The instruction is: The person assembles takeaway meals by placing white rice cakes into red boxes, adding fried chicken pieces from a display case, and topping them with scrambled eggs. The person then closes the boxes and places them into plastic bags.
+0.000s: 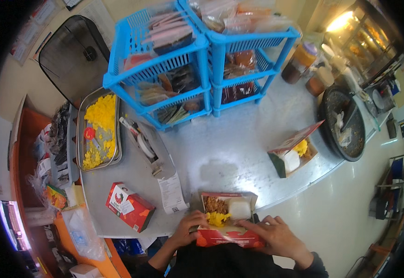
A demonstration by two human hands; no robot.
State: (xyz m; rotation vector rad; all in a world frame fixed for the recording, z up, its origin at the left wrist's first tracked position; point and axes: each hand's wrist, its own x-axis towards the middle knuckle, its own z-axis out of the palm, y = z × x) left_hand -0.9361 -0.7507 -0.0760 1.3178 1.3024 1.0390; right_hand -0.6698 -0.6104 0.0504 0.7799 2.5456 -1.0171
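Right before me at the metal table's edge, an open red meal box (228,239) holds a block of white rice (240,208), yellow scrambled egg (218,219) and browned, crumbly food (216,205). My left hand (191,226) grips the box's left side. On the right side, my right hand (275,234) holds it with a finger reaching over the front flap. Another box (277,166), lid raised, stands at the right with rice and egg inside. A closed red box (131,206) lies at the left, near a paper receipt (171,194).
Blue plastic racks (209,83) with bagged goods stand at the back. At left are a metal tray (119,153) of yellow egg with a red scoop (89,133) and a tape dispenser (153,153). A large dark stone mortar (356,153) and sauce jars (294,66) occupy the right.
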